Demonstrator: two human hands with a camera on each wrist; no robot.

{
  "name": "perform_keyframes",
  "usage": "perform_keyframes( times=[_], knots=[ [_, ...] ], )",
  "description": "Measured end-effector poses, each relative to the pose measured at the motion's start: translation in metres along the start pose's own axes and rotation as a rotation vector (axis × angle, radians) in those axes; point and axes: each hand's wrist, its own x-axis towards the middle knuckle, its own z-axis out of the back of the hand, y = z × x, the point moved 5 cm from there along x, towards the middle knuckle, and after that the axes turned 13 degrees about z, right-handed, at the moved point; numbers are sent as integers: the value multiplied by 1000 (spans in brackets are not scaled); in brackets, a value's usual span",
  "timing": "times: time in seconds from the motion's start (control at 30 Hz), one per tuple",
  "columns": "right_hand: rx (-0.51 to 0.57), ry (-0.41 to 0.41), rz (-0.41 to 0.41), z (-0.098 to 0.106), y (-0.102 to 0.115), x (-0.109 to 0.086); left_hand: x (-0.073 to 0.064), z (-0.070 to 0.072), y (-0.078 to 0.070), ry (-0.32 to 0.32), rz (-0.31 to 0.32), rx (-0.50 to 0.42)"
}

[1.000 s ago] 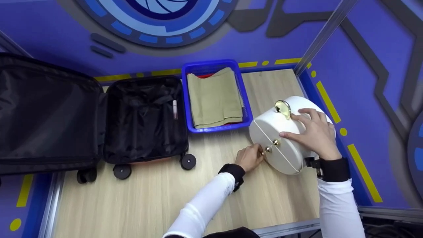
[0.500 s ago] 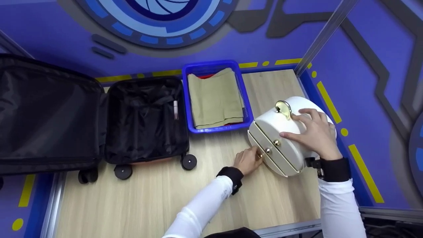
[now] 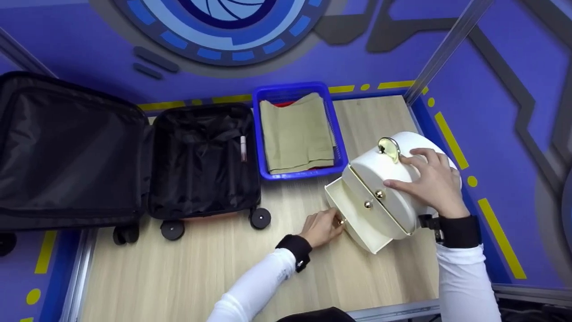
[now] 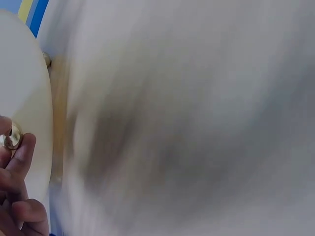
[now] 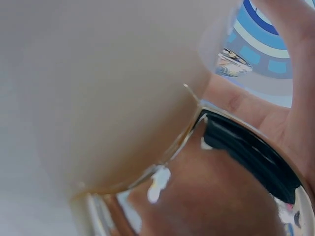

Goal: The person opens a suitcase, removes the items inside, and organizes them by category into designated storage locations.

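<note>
A white rounded storage box point(image 3: 368, 165) with gold knobs and a gold ring handle point(image 3: 389, 147) stands at the right in the head view. Its lowest drawer point(image 3: 362, 210) is pulled out, and the cream inside shows bare. My left hand point(image 3: 321, 228) pinches the small gold knob point(image 3: 341, 222) on that drawer's front; the left wrist view shows fingertips on either side of the knob point(image 4: 15, 135). Over the box's top, my right hand point(image 3: 435, 183) holds the body, its thumb along the front edge and its fingers bent beside the handle.
An open black suitcase point(image 3: 205, 179) lies at the left, with a small pinkish tube point(image 3: 243, 150) in one half. Between suitcase and box is a blue basket point(image 3: 257, 134) with folded khaki cloth point(image 3: 297, 134) over something red. Walls bound the back and right.
The lowest drawer has slid out toward the lower left, drawn by my left hand on its knob. My right hand has stayed on the box. The head view has shifted slightly.
</note>
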Motion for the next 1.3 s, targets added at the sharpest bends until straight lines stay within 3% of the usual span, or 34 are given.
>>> perform_keyframes(
  times=[0.13,0.33,0.47,0.57,0.67,0.83,1.0,1.17,1.3],
  knots=[
    [-4,-3,0,1,-3,-1,-11,4,8,-1,-38,-5],
    [-6,-6,1,1,-5,-1,-21,5,14,8,-23,9],
    [-6,-4,0,2,-5,-2,-21,8,12,27,-39,64],
    [-6,-8,3,3,-6,-4,-20,20,11,10,-74,141],
    [-8,-12,8,5,-5,-4,-14,46,16,-52,-103,169],
    [-7,-8,6,7,-4,-3,6,117,33,-227,-133,93],
    [-13,-6,8,6,-3,-2,34,185,62,-337,-48,136],
    [-11,-12,14,6,0,-1,68,227,98,-327,73,206],
    [-1,-11,19,2,3,-1,89,242,137,-275,199,289]
  ],
)
